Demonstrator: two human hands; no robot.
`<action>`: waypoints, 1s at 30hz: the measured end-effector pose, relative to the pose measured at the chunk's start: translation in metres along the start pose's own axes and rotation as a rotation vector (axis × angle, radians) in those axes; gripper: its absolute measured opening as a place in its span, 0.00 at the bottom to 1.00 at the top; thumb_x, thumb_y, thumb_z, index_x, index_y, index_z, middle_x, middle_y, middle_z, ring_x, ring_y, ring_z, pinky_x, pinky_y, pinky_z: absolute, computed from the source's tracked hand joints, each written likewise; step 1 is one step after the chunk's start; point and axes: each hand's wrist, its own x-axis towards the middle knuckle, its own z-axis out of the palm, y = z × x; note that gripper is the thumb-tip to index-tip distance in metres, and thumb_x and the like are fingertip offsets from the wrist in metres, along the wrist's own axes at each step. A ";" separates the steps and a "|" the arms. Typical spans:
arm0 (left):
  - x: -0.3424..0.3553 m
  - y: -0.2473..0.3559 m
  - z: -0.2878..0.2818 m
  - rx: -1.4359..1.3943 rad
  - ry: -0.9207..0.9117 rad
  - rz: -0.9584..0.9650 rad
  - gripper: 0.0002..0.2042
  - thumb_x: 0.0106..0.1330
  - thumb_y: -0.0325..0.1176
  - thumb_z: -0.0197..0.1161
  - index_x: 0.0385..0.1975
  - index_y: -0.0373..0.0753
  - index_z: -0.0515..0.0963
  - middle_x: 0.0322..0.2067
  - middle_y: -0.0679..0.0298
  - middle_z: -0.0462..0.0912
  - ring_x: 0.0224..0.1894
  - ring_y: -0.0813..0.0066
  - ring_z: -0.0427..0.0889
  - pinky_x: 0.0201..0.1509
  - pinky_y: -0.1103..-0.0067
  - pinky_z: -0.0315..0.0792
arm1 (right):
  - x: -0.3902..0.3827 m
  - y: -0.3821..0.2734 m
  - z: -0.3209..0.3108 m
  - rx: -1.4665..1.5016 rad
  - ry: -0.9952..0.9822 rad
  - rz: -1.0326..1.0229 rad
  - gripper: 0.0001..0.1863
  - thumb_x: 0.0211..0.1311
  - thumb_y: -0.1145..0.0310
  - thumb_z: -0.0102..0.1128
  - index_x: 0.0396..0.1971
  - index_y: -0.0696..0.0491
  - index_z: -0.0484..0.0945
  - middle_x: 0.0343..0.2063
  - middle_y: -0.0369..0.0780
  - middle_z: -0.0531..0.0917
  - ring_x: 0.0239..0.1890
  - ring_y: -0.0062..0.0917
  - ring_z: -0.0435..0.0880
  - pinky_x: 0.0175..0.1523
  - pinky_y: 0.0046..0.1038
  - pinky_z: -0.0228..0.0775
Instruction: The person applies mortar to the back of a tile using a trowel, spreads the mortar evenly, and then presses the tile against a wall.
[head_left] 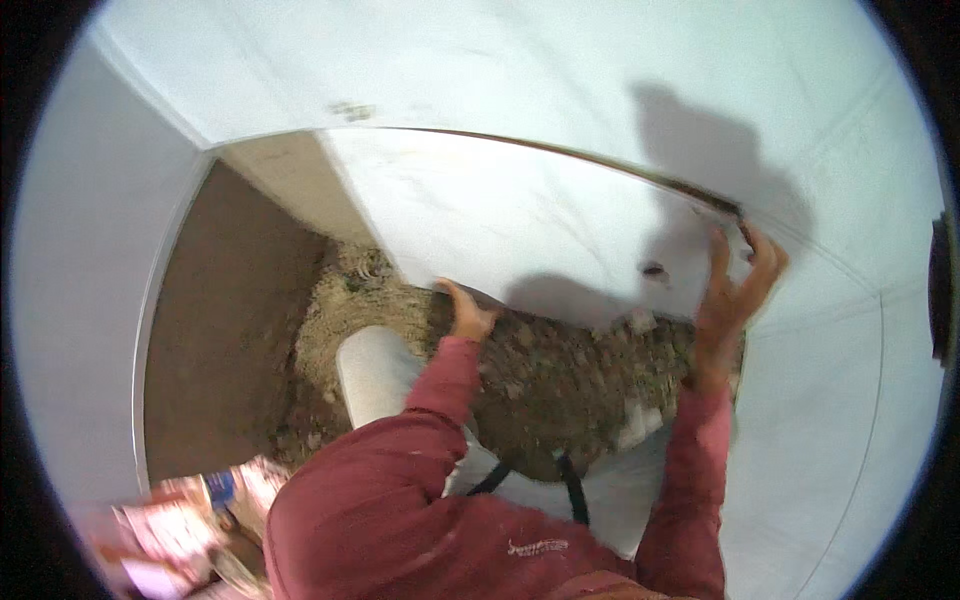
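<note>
A large white board (520, 220) leans upright in front of a white wall (560, 70). My left hand (466, 314) grips the board's lower edge from below, thumb on its face. My right hand (737, 288) holds the board's right edge near its upper corner, with the fingers spread and curled around the rim. Both arms wear dark red sleeves. A small dark mark (654, 268) shows on the board close to the right hand.
Loose earth and rubble (560, 370) lie at the foot of the board. A brown floor strip (225, 320) runs at the left beside another white wall (80, 300). My knee in light trousers (375, 375) is bent over the rubble. Colourful packets (180, 530) lie at the lower left.
</note>
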 end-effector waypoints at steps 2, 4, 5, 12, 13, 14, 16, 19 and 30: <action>-0.005 0.001 -0.010 -0.032 0.069 -0.037 0.57 0.54 0.86 0.30 0.77 0.47 0.41 0.77 0.58 0.43 0.77 0.52 0.43 0.75 0.44 0.44 | -0.024 0.003 0.006 0.103 -0.116 0.454 0.17 0.66 0.65 0.65 0.48 0.60 0.76 0.43 0.43 0.78 0.48 0.35 0.78 0.56 0.34 0.67; -0.002 0.005 -0.003 -0.031 0.144 0.009 0.57 0.52 0.88 0.29 0.76 0.53 0.45 0.76 0.57 0.45 0.75 0.49 0.48 0.72 0.41 0.46 | -0.039 0.029 0.011 0.202 -0.308 0.613 0.18 0.67 0.62 0.63 0.46 0.62 0.76 0.38 0.45 0.81 0.41 0.33 0.79 0.50 0.33 0.71; -0.001 0.003 -0.001 -0.028 0.161 -0.008 0.57 0.51 0.88 0.31 0.77 0.53 0.42 0.76 0.57 0.42 0.76 0.50 0.44 0.73 0.41 0.44 | -0.049 0.039 0.016 0.268 -0.296 0.580 0.17 0.66 0.63 0.63 0.43 0.62 0.77 0.35 0.45 0.81 0.37 0.32 0.79 0.46 0.32 0.72; 0.001 0.000 -0.001 -0.067 0.108 0.012 0.57 0.49 0.88 0.34 0.77 0.58 0.39 0.77 0.57 0.37 0.78 0.50 0.38 0.72 0.36 0.40 | -0.045 0.050 0.018 0.320 -0.298 0.516 0.13 0.61 0.67 0.68 0.32 0.61 0.77 0.27 0.45 0.80 0.28 0.30 0.78 0.36 0.30 0.70; 0.000 -0.004 -0.001 -0.001 0.112 0.019 0.58 0.49 0.89 0.32 0.77 0.54 0.46 0.77 0.57 0.43 0.77 0.49 0.44 0.72 0.37 0.43 | -0.043 0.051 0.017 0.313 -0.296 0.492 0.13 0.60 0.67 0.69 0.32 0.61 0.77 0.27 0.46 0.80 0.27 0.31 0.77 0.36 0.31 0.70; -0.002 -0.002 0.000 -0.011 0.131 0.021 0.58 0.49 0.89 0.32 0.77 0.54 0.46 0.77 0.57 0.43 0.77 0.50 0.44 0.72 0.37 0.43 | -0.043 0.049 0.017 0.315 -0.297 0.477 0.13 0.59 0.68 0.69 0.32 0.61 0.76 0.26 0.46 0.79 0.26 0.33 0.76 0.35 0.33 0.69; -0.003 0.000 0.004 -0.034 0.171 0.024 0.59 0.48 0.89 0.33 0.76 0.53 0.48 0.77 0.56 0.44 0.76 0.50 0.46 0.72 0.37 0.43 | -0.041 0.045 0.018 0.296 -0.306 0.465 0.13 0.58 0.69 0.70 0.31 0.61 0.75 0.25 0.47 0.78 0.25 0.36 0.75 0.34 0.35 0.68; 0.000 0.002 0.010 -0.017 0.251 0.011 0.59 0.47 0.89 0.34 0.76 0.53 0.49 0.76 0.56 0.45 0.76 0.48 0.46 0.71 0.37 0.44 | -0.037 0.042 0.018 0.252 -0.317 0.434 0.13 0.58 0.69 0.69 0.30 0.60 0.74 0.25 0.48 0.78 0.26 0.41 0.75 0.34 0.37 0.67; 0.007 -0.001 0.003 0.012 0.117 -0.002 0.60 0.47 0.89 0.32 0.77 0.52 0.42 0.77 0.57 0.40 0.77 0.51 0.40 0.73 0.40 0.43 | -0.021 0.023 0.015 0.071 -0.321 0.390 0.15 0.62 0.63 0.67 0.31 0.58 0.72 0.25 0.48 0.81 0.27 0.45 0.80 0.34 0.42 0.70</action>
